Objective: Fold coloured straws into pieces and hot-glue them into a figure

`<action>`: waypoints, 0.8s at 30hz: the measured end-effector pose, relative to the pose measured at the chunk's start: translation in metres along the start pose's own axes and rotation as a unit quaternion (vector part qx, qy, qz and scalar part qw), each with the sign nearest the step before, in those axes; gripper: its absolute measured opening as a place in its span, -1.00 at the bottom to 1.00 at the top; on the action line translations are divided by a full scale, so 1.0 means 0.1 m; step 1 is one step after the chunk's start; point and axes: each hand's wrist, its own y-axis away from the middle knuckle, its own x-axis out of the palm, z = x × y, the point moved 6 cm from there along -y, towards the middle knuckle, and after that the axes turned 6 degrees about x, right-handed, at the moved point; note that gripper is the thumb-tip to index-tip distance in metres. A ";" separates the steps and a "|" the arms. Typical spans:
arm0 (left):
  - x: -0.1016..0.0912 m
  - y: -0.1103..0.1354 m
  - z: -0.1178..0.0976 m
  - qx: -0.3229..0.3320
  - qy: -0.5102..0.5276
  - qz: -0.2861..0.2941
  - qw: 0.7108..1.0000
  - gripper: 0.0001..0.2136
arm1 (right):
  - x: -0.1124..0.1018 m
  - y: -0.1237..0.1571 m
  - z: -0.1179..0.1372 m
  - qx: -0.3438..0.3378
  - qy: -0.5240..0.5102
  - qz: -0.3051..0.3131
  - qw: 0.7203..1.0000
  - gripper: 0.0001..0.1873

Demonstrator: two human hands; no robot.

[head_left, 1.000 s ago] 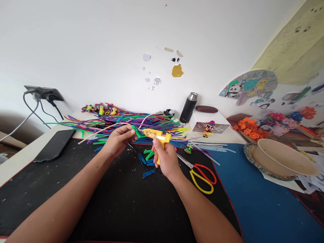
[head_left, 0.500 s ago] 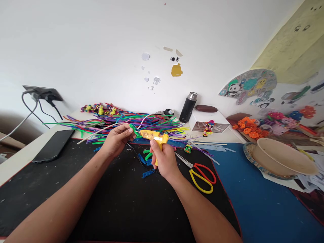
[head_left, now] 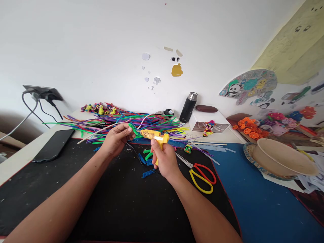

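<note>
Between thumb and fingers, my left hand (head_left: 118, 138) pinches a small green pipe cleaner piece (head_left: 133, 128) with some dark blue on it. My right hand (head_left: 165, 157) is wrapped around the handle of a yellow hot glue gun (head_left: 152, 135). Its nozzle points left and is at the green piece; whether they touch is hard to make out. Below the gun, short blue pipe cleaner pieces (head_left: 148, 173) and green pipe cleaner pieces (head_left: 148, 156) lie on the black mat (head_left: 121, 202). Scissors (head_left: 199, 173) with red and yellow handles rest right of my right hand.
A heap of colourful pipe cleaners (head_left: 121, 118) spreads along the wall. Behind it stands a black thermos (head_left: 188, 107) beside a white box (head_left: 215, 123). A phone (head_left: 53, 145) lies at left, and a beige bowl (head_left: 286, 157) sits at right. A small green-yellow figure (head_left: 188, 148) is near the scissors.
The green piece and my left fingertips have shifted very slightly left and up. The glue gun stays almost in place, its nozzle still at the piece.
</note>
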 end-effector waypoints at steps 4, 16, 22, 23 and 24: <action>-0.03 -0.01 0.01 0.003 0.003 -0.006 1.000 -0.69 | 0.01 0.01 0.02 0.001 0.010 -0.004 1.000 -0.38; -0.04 -0.03 0.01 -0.005 0.021 -0.005 1.000 -0.67 | -0.03 -0.01 0.00 0.001 0.002 -0.006 1.000 -0.37; -0.03 -0.02 -0.02 0.006 0.011 -0.007 1.000 -0.67 | 0.00 0.01 0.00 0.004 0.003 -0.005 1.000 -0.37; -0.03 -0.02 -0.02 0.007 0.011 -0.009 1.000 -0.67 | 0.01 0.01 0.01 0.003 0.002 -0.004 1.000 -0.37; -0.03 -0.02 -0.02 0.008 0.011 -0.012 1.000 -0.67 | 0.01 0.01 0.01 0.002 0.002 -0.003 1.000 -0.37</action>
